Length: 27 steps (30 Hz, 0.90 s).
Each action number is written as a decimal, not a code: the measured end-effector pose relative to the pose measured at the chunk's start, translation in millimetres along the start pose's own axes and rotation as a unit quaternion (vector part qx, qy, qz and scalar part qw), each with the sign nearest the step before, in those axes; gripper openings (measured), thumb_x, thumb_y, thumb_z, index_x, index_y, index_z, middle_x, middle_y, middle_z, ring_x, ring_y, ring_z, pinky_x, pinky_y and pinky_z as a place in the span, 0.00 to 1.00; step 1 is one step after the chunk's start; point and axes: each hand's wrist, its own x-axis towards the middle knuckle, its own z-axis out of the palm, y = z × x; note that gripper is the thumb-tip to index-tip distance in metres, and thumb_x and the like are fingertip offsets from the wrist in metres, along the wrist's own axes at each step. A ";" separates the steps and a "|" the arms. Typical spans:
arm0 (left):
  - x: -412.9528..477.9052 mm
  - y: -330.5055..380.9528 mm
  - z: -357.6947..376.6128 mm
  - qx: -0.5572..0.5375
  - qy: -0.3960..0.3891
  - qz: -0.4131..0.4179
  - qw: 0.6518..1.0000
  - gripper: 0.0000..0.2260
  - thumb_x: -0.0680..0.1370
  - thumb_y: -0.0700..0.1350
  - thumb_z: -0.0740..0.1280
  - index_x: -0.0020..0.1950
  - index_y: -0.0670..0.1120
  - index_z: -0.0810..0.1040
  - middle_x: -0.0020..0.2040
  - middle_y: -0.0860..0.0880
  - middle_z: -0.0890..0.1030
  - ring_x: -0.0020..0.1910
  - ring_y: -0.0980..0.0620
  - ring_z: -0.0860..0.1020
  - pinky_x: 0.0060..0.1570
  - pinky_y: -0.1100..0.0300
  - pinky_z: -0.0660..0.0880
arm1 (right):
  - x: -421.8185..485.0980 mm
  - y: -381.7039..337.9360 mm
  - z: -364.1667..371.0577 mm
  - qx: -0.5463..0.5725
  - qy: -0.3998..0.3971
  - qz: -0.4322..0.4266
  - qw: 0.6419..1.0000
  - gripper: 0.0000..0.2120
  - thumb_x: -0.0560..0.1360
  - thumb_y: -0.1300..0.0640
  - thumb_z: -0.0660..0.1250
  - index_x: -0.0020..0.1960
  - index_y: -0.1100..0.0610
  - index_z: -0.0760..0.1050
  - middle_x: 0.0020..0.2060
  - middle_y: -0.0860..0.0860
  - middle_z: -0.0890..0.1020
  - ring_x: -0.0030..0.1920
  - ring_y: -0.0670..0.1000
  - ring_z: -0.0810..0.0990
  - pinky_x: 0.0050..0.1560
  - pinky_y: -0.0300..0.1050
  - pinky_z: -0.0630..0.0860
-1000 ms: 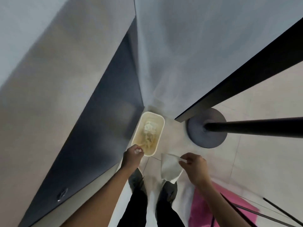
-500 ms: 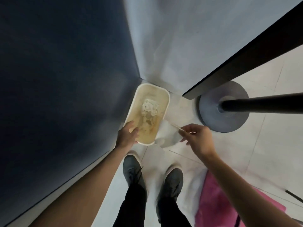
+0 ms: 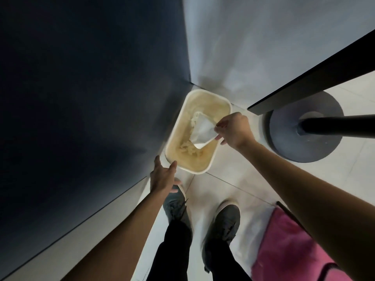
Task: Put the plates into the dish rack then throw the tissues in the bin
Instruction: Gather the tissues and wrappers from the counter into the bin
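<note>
A cream rectangular bin point(image 3: 215, 99) stands on the floor in the corner below me, with crumpled tissues point(image 3: 188, 148) lying inside. My right hand point(image 3: 233, 129) pinches a white tissue point(image 3: 203, 131) by its edge, and the sheet hangs over the bin's opening. My left hand point(image 3: 163, 176) hovers just off the bin's near left corner with its fingers spread, holding nothing. No plates or dish rack are in view.
A dark cabinet face point(image 3: 81, 98) rises on the left and a pale wall point(image 3: 253, 41) behind the bin. A round dark stand base point(image 3: 304, 142) with a pole sits on the right. A pink cloth point(image 3: 288, 246) lies lower right. My shoes point(image 3: 221, 226) stand on the tiled floor.
My right hand carried the white tissue from beside the bin to above its opening. My left hand, which held a small tissue over the bin, is now empty and drawn back.
</note>
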 end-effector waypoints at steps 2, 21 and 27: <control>8.2 3.8 9.6 -0.034 -0.005 0.016 0.999 0.26 0.83 0.42 0.62 0.78 0.53 0.57 0.63 0.42 0.78 0.39 0.44 0.86 0.38 0.42 0.83 | 5.4 -0.6 5.2 -0.002 -0.016 0.004 1.000 0.05 0.73 0.70 0.66 0.45 0.66 0.81 0.33 0.60 0.83 0.24 0.46 0.81 0.23 0.39 0.77; -25.8 25.5 5.7 -0.013 0.029 0.011 0.999 0.30 0.77 0.34 0.67 0.76 0.49 0.62 0.43 0.47 0.84 0.35 0.45 0.86 0.33 0.51 0.83 | -22.0 -12.3 -26.5 -0.051 -0.052 0.014 0.997 0.12 0.73 0.71 0.60 0.49 0.60 0.80 0.45 0.57 0.81 0.43 0.56 0.85 0.42 0.46 0.82; -90.8 40.2 -13.2 0.029 0.010 0.063 0.998 0.08 0.78 0.39 0.66 0.56 0.45 0.78 0.45 0.46 0.85 0.29 0.51 0.83 0.32 0.58 0.76 | -81.3 -34.5 -51.6 -0.038 -0.077 -0.025 0.996 0.14 0.75 0.70 0.59 0.43 0.57 0.80 0.38 0.54 0.83 0.34 0.48 0.83 0.29 0.28 0.72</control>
